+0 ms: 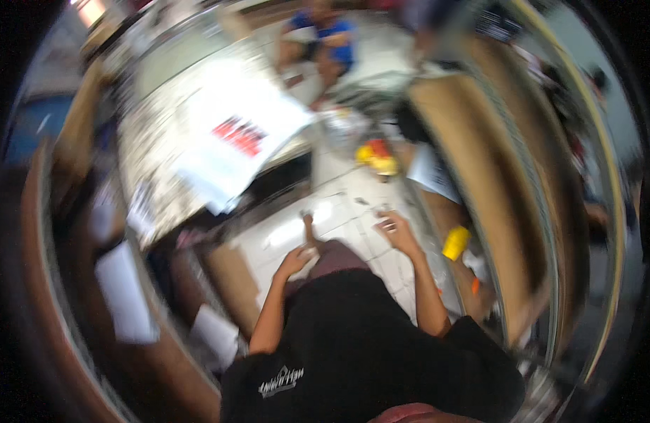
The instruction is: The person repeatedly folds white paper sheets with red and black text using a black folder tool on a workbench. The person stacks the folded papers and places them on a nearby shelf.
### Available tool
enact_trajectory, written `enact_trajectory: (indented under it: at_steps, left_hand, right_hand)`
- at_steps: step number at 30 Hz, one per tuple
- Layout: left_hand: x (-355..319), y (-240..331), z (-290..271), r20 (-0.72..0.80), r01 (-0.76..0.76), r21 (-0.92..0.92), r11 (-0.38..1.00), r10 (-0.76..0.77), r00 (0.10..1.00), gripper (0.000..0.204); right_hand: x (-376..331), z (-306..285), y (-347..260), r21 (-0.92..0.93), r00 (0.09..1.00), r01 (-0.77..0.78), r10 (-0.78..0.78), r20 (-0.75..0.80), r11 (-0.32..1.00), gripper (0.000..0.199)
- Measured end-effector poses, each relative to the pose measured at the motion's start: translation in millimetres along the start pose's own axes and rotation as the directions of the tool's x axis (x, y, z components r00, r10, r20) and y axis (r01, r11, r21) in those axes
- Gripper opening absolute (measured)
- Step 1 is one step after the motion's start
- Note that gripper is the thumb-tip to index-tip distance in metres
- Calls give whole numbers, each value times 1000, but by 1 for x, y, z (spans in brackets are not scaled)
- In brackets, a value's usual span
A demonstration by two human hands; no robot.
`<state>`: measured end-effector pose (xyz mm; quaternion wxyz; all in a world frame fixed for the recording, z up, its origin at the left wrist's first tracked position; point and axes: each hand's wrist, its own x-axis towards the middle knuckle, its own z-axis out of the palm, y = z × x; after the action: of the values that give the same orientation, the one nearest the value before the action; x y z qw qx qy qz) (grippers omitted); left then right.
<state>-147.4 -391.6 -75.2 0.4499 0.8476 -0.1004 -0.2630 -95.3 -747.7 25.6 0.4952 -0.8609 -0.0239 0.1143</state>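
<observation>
The whole picture is smeared by motion. My left hand [294, 261] is beside my thigh, its fingers loosely stretched over the edge of my dark shorts [337, 258], and I see nothing in it. My right hand [397, 230] is held out over the tiled floor with loosely bent fingers apart; no held thing shows. Ahead and to the left, a white bag [223, 158] with red print lies on a pale, patterned tabletop [156, 127]. The yellow and red packets [376, 156] on the floor lie beyond my right hand.
Brown shelves [473, 155] curve along the right, with a yellow object [456, 243] near their edge. On the left are more shelves with white sheets [126, 295] and a brown cardboard piece [230, 278]. A person in blue [335, 42] sits low at the far side.
</observation>
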Motion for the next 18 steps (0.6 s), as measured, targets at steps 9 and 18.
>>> enact_trajectory:
  at_steps: [9,18]
  left_hand:
    - [-60,-75,103,208,549,-213,808,-512,834,52]
    - [-35,-40,167,116,587,-684,433,-730,673,54]
  right_hand:
    - [-235,-269,-93,-549,717,-81,-334,-612,832,26]
    - [-538,-604,-126,-515,234,-413,-459,-857,752,40]
